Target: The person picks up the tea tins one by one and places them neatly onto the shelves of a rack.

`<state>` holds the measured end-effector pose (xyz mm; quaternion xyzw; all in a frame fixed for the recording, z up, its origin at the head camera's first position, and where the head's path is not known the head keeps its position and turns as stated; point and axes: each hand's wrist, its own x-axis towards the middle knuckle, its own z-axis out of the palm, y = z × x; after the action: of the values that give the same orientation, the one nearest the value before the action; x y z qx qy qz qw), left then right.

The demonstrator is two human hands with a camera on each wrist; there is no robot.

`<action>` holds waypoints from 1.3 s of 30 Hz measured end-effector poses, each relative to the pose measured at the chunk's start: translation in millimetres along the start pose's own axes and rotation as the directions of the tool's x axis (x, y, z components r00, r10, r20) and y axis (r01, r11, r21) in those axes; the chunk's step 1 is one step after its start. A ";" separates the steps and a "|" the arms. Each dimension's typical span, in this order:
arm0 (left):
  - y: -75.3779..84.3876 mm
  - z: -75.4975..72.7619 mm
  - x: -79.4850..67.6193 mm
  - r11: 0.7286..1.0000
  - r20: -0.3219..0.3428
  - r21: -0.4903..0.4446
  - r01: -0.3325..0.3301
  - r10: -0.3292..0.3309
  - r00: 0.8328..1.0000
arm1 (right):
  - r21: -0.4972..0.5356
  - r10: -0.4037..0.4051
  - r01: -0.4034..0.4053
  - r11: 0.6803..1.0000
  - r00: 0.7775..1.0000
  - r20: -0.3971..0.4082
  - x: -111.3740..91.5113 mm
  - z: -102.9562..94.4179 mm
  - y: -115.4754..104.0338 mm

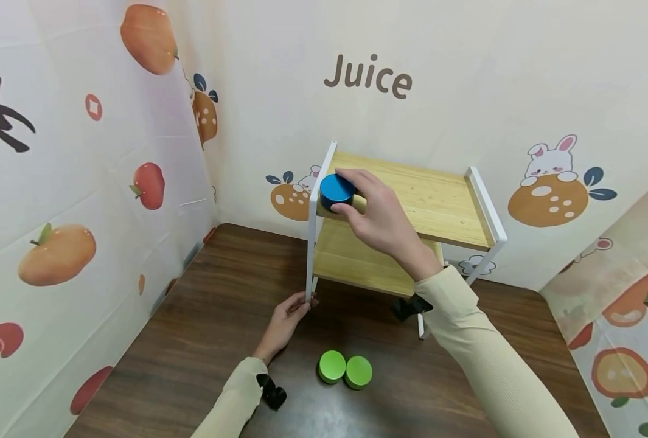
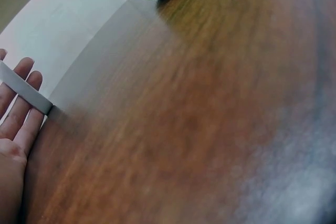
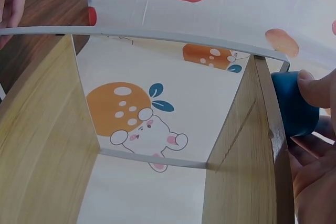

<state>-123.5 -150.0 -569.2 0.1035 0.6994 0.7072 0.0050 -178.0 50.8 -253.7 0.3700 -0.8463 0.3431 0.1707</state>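
Observation:
Between thumb and fingers, my right hand (image 1: 381, 216) pinches a short blue cylinder (image 1: 337, 191) at the front left corner of the top board (image 1: 433, 201). In the right wrist view the blue cylinder (image 3: 295, 103) sits against the board's upper face; whether it bears its weight there I cannot tell. The shelf is a two-tier wooden rack with a white frame. Low on its front left leg (image 1: 310, 261), my left hand (image 1: 282, 322) holds the white bar, fingers (image 2: 21, 114) passing behind it. Two green cylinders (image 1: 331, 367) (image 1: 359, 372) stand side by side on the table before the shelf.
The lower board (image 1: 351, 255) lies under the top one. A dark wooden table (image 1: 192, 340) carries the rack. Printed cloth walls (image 1: 269, 73) enclose the back and both sides. The rack's right side frame (image 1: 488, 210) rises above the top board.

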 end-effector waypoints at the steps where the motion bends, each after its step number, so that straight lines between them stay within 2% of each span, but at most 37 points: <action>1: 0.3 0.0 0.0 1.000 0.001 -0.001 -0.001 0.001 1.000 | 0.000 0.002 -0.002 1.000 1.000 0.000 0.4 0.2 0.5; 18: -2.3 1.4 -2.3 1.000 -0.004 -0.008 0.008 -0.008 1.000 | 0.012 0.075 -0.075 0.997 0.997 0.020 -2.8 5.4 4.7; 23: -4.1 2.3 -1.8 1.000 -0.008 -0.006 -0.001 0.001 1.000 | -0.025 0.080 -0.080 0.996 0.997 -0.020 -7.3 4.1 4.3; 29: -5.0 4.1 -0.3 1.000 -0.009 0.003 -0.028 0.028 1.000 | -0.022 0.028 -0.031 0.999 0.995 -0.101 -22.4 0.3 4.1; 39: 0.5 2.0 0.0 1.000 -0.009 0.011 -0.009 0.009 1.000 | 0.015 -0.071 0.074 0.997 0.984 -0.165 -58.5 -6.9 3.8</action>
<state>-123.2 -148.0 -568.7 0.1035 0.7027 0.7039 -0.0022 -141.5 87.3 -282.2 0.3727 -0.8118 0.3747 0.2485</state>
